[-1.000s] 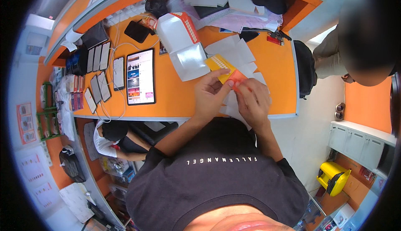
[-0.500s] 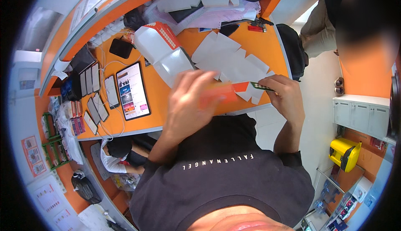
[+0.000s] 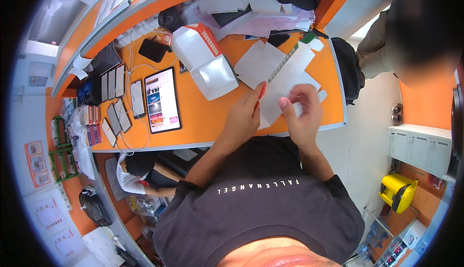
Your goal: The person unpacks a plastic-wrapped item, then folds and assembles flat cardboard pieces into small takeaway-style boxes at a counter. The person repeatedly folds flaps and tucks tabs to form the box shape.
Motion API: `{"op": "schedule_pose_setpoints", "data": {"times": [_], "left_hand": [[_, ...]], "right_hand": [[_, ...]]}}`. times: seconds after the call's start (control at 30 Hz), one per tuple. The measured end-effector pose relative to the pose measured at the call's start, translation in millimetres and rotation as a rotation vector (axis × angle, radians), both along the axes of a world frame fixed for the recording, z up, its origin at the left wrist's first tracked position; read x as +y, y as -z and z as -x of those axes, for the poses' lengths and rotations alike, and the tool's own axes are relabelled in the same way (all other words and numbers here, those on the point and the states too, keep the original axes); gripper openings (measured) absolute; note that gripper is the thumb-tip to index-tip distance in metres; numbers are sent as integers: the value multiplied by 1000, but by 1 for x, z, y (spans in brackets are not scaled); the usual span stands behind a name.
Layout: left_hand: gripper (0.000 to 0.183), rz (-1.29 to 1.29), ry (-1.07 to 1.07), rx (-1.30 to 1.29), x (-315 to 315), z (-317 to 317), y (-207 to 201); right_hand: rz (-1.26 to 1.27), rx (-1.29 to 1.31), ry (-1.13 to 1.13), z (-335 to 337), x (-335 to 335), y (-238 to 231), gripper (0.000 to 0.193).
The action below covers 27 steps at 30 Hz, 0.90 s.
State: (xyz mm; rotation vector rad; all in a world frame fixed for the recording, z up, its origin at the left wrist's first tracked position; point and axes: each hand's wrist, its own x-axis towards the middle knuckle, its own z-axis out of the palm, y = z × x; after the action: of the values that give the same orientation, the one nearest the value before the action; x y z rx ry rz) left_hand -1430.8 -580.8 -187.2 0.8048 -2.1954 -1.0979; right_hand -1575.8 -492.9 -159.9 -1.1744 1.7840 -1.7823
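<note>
My left hand (image 3: pixel 242 118) is closed on the red edge of a flat, unfolded cardboard carton (image 3: pixel 276 98). Its white inner face shows, with a green patterned strip along one edge and flaps sticking out at the far side. Beside it, my right hand (image 3: pixel 305 115) has its thumb and curled fingers apart, with no object visible between them. It is over the carton's right part, and I cannot tell whether it touches the card. Another white flat carton piece (image 3: pixel 253 60) lies on the orange table (image 3: pixel 205 117), partly covered by the held one.
A partly folded white and red carton (image 3: pixel 215 76) stands left of my hands. A lit tablet (image 3: pixel 163 100), several phones (image 3: pixel 138 99) and white cables lie further left. Someone with dark hair (image 3: pixel 140 163) is low by the table; another person (image 3: pixel 374 52) stands at the right.
My right hand has let go of the carton edge and come inward. The left hand has moved right with the carton, which is now turned with its white face in view.
</note>
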Motion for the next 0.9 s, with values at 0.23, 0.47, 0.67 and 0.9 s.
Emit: {"op": "schedule_pose_setpoints", "data": {"times": [0.23, 0.47, 0.67, 0.9], "left_hand": [[54, 292, -25, 26, 6, 1, 11], [38, -398, 12, 117, 4, -2, -2], [32, -289, -66, 187, 2, 0, -5], [17, -519, -216, 525, 0, 8, 5]], "right_hand": [[-113, -420, -118, -2, -17, 26, 20], [7, 228, -4, 9, -22, 32, 14], [-97, -286, -144, 10, -16, 42, 17], [180, -824, -456, 7, 4, 99, 35]]}}
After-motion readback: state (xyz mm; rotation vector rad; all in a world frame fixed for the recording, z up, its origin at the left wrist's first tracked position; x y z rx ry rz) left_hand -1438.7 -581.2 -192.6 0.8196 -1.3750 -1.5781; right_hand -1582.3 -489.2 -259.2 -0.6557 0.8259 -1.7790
